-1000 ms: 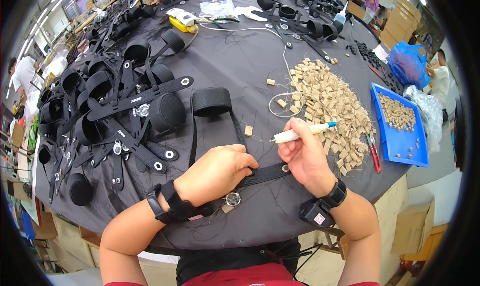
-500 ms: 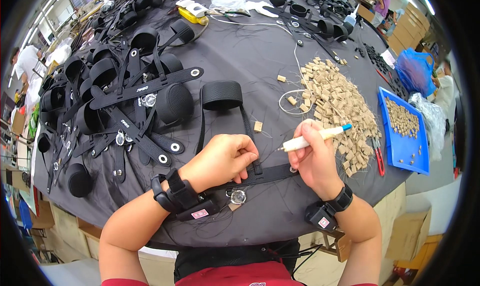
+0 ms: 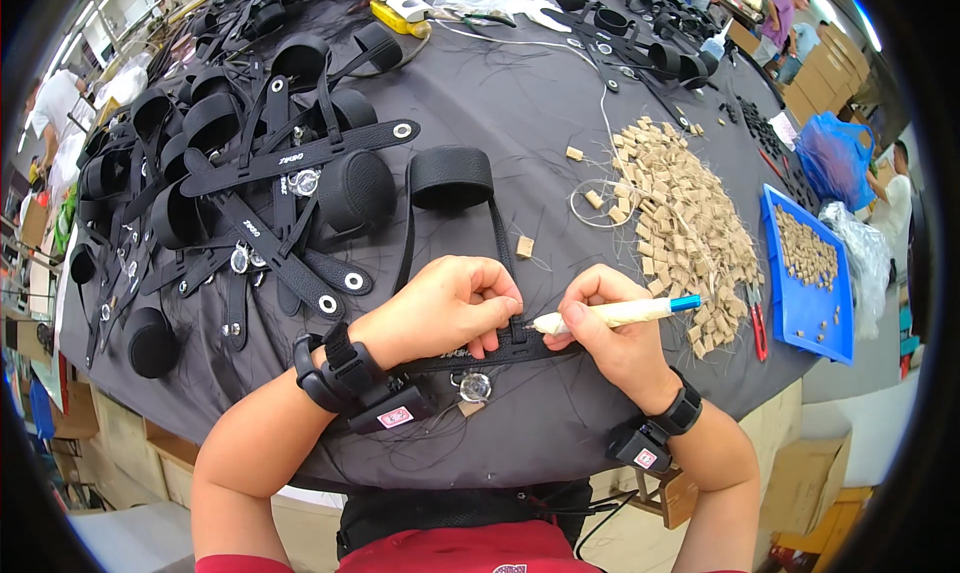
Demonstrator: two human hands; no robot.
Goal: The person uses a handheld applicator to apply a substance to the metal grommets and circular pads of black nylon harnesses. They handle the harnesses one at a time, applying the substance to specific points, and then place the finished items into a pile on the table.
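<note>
By the black strap (image 3: 518, 354), the right hand (image 3: 622, 349) holds a pen-like tool (image 3: 632, 312).

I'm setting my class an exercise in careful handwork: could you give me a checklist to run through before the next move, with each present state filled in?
1. Right hand grips the white pen-like tool: ok.
2. Tool tip points toward the left hand: ok.
3. Tip touches the black strap: cannot tell; they are too close together.
4. Left fingertips pinch something: cannot tell; too small to make out.
5. Red-handled tool lies apart from both hands: ok.
6. All tan pieces are in the blue tray: not ok; many lie heaped outside it.
</note>
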